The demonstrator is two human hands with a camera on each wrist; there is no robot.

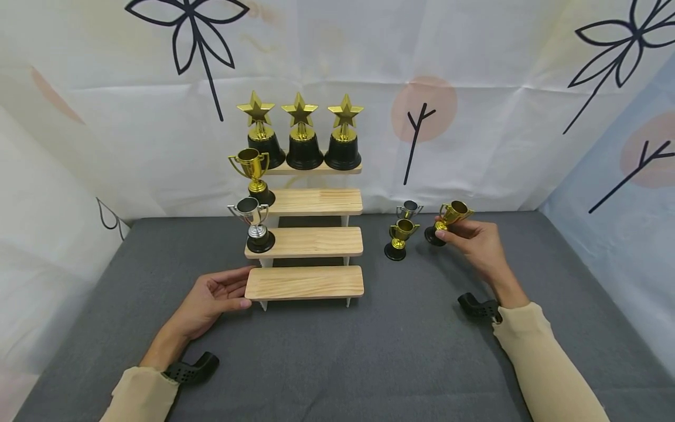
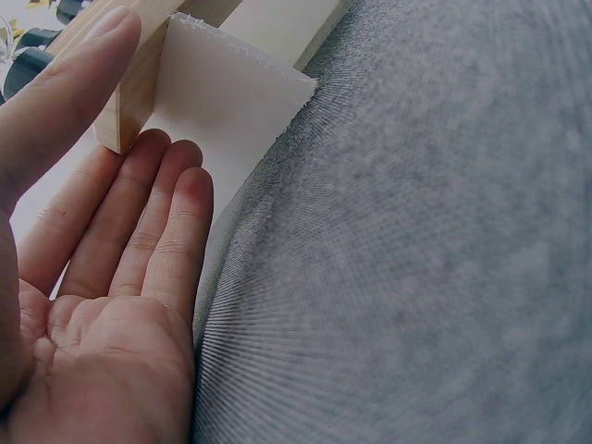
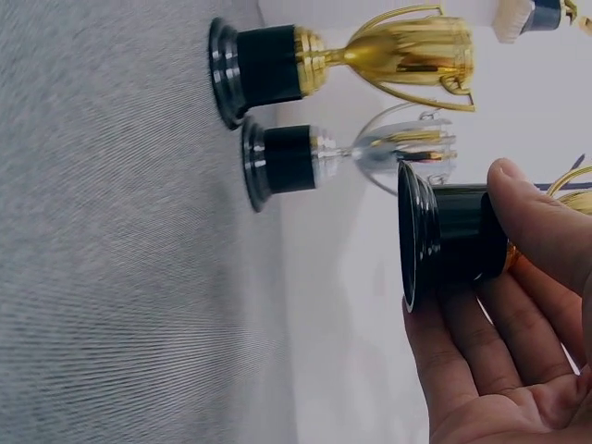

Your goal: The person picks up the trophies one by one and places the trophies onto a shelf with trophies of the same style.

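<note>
One gold cup is pinched in my right hand, raised near the back edge of the tabletop. Beside it, a second gold cup partly hides a silver cup. My left hand, fingers relaxed, meets the rack; five trophies stand higher up.

A grey cloth spread across the foreground. Behind it hung a pale backdrop, printed with a dark-outlined flower at upper left, another outlined flower at upper right, and a pink disc crossed by a dark twig. A bluish panel on the right bore a second pink disc.
</note>
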